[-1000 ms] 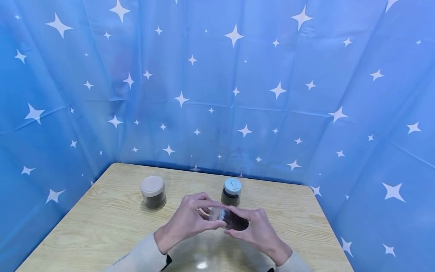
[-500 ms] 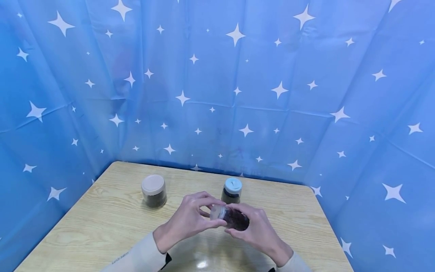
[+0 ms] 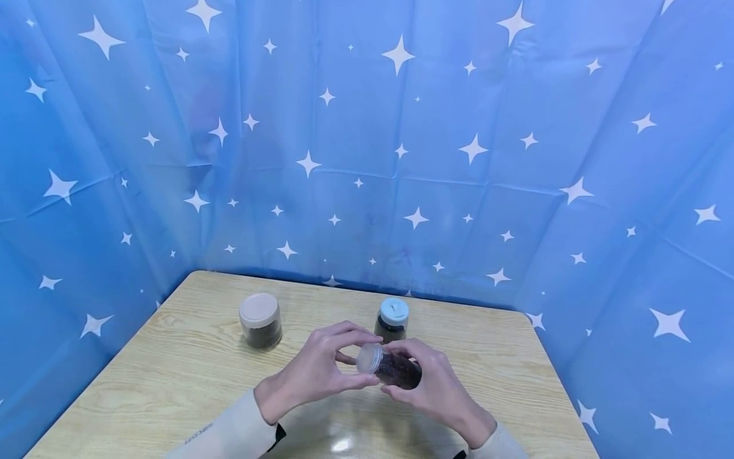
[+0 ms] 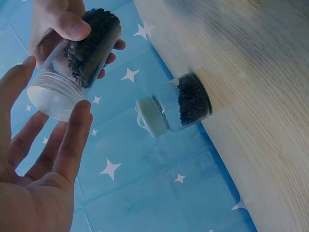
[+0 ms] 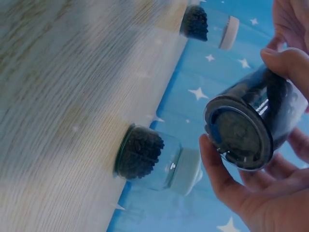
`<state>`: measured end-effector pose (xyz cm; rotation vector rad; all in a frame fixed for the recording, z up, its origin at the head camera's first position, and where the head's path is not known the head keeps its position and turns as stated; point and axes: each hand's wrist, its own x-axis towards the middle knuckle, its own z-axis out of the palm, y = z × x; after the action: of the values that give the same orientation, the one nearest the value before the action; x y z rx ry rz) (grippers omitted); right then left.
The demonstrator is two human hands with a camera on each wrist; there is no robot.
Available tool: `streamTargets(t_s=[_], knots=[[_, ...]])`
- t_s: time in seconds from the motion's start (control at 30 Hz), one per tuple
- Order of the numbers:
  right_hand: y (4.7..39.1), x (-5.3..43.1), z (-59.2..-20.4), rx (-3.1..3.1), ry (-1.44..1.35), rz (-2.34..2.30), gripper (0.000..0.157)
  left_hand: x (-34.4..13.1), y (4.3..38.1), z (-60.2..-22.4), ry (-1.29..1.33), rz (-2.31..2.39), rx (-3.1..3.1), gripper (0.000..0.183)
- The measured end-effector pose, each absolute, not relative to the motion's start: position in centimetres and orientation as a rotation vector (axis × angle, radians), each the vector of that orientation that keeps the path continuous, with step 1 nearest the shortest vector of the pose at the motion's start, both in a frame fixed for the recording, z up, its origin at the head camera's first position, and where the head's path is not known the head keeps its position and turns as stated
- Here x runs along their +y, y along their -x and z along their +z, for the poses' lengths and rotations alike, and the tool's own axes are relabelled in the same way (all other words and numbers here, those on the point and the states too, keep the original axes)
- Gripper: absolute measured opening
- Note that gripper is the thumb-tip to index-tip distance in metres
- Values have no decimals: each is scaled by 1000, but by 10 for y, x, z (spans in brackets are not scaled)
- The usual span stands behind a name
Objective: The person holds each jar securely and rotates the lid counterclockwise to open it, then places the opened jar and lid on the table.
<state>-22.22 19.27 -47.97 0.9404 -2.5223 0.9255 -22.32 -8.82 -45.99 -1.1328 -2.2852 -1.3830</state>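
Note:
My right hand (image 3: 427,382) grips a clear jar (image 3: 401,371) holding small dark pieces, tilted with its ridged, translucent lid end (image 3: 369,358) toward my left hand (image 3: 318,366). In the left wrist view, the left thumb (image 4: 19,79) stands apart from that lid end while a fingertip (image 4: 81,110) lies at its edge, perhaps touching. The right wrist view shows the jar's round base (image 5: 239,133) between the right thumb and fingers. Just behind the hands, a jar with a light blue lid (image 3: 394,312) stands upright, partly hidden in the head view.
A wider jar with a pale pink lid (image 3: 259,319) and dark contents stands at the table's back left. The wood-grain table (image 3: 172,370) ends at a blue curtain (image 3: 344,127) with white stars. A light reflection shows near the table's front.
The left fingers have spread slightly away from the lid end, so more of it shows. The right hand keeps its grip on the jar, nearly in place.

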Motion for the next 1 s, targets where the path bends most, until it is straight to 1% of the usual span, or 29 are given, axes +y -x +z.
streamTargets(t_s=[0.27, 0.37, 0.5, 0.6, 0.77, 1.0], knots=[[221, 196, -477, -2554, -927, 1030, 66, -98, 228, -460, 1299, -1280, -2269, 72], [221, 198, -475, -2588, -914, 1077, 65, -102, 232, -457, 1399, -1161, -2236, 70], [221, 199, -473, -2612, -912, 1124, 65, -105, 238, -456, 1482, -1036, -2189, 61], [220, 200, -472, -2609, -923, 1132, 68, -105, 239, -456, 1506, -1009, -2168, 57], [219, 201, -472, -2597, -942, 1113, 75, -104, 238, -455, 1518, -1019, -2150, 55], [217, 201, -471, -2563, -953, 1060, 62, -102, 236, -452, 1524, -1021, -2131, 56]])
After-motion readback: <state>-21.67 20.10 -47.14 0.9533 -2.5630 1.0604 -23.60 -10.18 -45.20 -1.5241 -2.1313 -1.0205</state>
